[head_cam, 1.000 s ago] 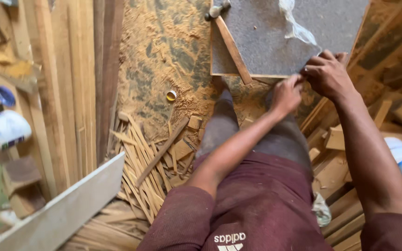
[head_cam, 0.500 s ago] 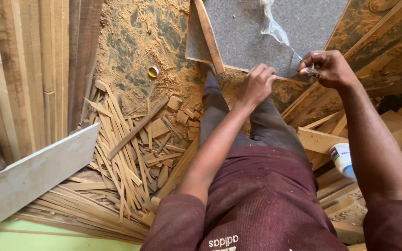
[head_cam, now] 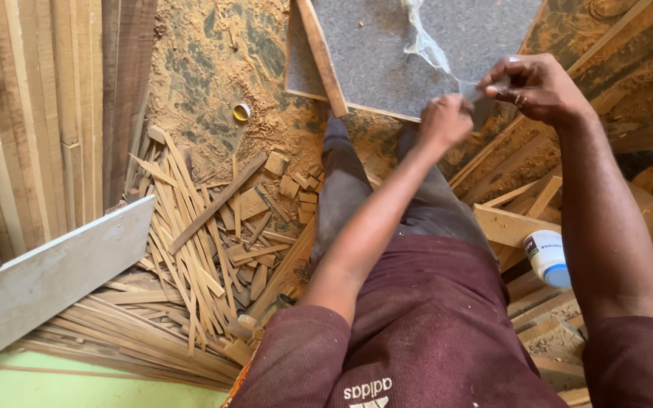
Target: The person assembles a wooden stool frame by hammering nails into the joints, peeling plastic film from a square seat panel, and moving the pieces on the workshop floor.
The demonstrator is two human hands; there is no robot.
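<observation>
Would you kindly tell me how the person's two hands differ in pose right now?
The left hand is closed in a fist, knuckles up; the right hand pinches something small at its fingertips. The left sits lower and nearer the body, the right higher and farther out. Both hover at the grey board's near edge.

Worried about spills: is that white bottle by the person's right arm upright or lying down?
Lying down. The white bottle rests on its side among wood offcuts, blue end toward the camera.

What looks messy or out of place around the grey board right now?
A clear film strip hangs crumpled off the grey board, pinched by the right hand. Offcuts and sawdust litter the floor; a tape roll lies loose.
</observation>
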